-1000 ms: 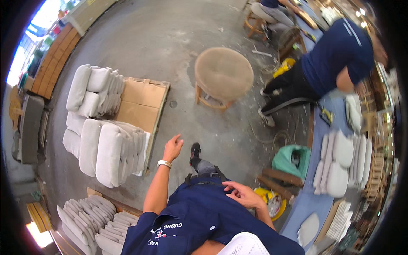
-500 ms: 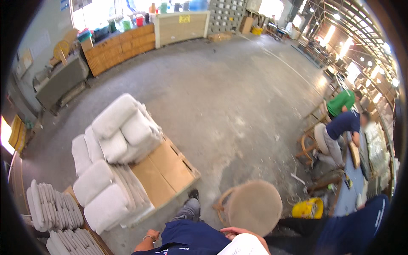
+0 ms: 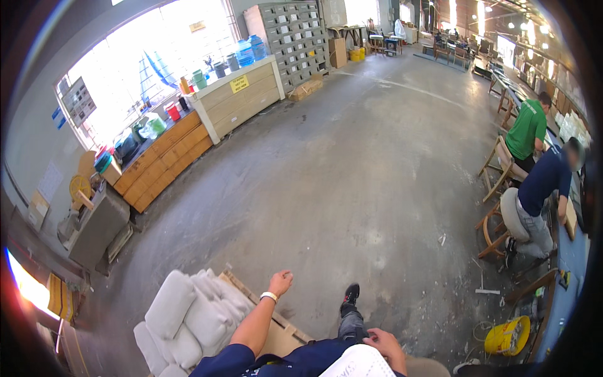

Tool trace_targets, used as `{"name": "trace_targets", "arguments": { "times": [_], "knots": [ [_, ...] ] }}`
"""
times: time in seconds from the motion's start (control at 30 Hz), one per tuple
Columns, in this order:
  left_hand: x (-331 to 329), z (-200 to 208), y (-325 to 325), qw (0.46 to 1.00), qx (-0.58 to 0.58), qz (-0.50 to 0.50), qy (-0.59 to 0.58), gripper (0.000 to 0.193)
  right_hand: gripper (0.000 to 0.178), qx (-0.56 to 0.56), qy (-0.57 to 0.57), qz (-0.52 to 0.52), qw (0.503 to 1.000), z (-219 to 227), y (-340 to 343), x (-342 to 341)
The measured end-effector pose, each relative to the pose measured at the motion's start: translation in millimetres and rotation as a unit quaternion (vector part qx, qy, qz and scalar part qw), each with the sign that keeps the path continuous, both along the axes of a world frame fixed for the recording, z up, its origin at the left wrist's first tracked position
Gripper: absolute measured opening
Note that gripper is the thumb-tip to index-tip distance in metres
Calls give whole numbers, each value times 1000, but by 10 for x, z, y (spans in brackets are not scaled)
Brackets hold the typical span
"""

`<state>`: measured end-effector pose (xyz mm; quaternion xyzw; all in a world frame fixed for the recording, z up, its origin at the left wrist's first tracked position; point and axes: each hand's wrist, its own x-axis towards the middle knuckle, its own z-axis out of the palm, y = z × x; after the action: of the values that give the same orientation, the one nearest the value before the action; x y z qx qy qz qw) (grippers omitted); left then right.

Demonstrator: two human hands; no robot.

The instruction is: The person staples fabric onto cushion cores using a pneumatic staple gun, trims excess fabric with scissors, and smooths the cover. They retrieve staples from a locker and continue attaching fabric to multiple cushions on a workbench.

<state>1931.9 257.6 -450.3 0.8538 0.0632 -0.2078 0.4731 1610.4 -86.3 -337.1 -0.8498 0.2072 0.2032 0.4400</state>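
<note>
Using the pallet [image 3: 295, 332] as landmark. Pale padded cushions [image 3: 188, 314] sit stacked on the pallet's left part; its near right part shows bare cardboard. Left hand [image 3: 281, 283], banded at the wrist, hangs over the pallet's far right edge in this view; fingers loosely curled, released, nothing in them that I can see. Right hand [image 3: 384, 344] is right of the pallet, by the person's hip; fingers slack and bent, no object visible; can't tell whether they touch the clothing. One dark shoe [image 3: 351, 294] is ahead on the floor, right of the pallet; looks like mid-stride, both hands free.

To do this well: pass wide of the pallet's edge so shoe and forearm don't catch it or knock the stack; hold the right elbow clear of the tan padded edge [image 3: 427, 366] cut off by the frame, right of the pallet. The yellow bucket [image 3: 505, 337] and loose cord sit farther right, a possible trip point.

Writing: yellow sign [image 3: 239, 83] on the cabinet far beyond the pallet, too small to read surely. Pale posters and a blue label [image 3: 58, 117] on the wall, beyond and left of it, illegible. Letters on the white mask [image 3: 358, 364], right of the pallet, partly cut. Small print on the green shirt [image 3: 527, 129], far right beyond it.
</note>
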Motion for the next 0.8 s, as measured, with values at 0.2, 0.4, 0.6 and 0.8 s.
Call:
{"name": "trace_targets", "arguments": {
  "times": [0.2,0.4,0.6,0.8],
  "knots": [
    [1212,-150,-926,999,29,6,17,43,49,-158,-189,189,951,564,-884,3252],
    [1029,-1116,-952,973,142,30,181,50,42,-29,-300,181,936,1723,-1640,6114],
    [1651,-1611,-1028,877,214,14,431,43,30,0,-339,36,940,741,-3015,8819],
    [5107,-1134,-1810,917,175,-36,358,48,19,48,222,-39,973,-1758,-3509,8433]
  ]
}}
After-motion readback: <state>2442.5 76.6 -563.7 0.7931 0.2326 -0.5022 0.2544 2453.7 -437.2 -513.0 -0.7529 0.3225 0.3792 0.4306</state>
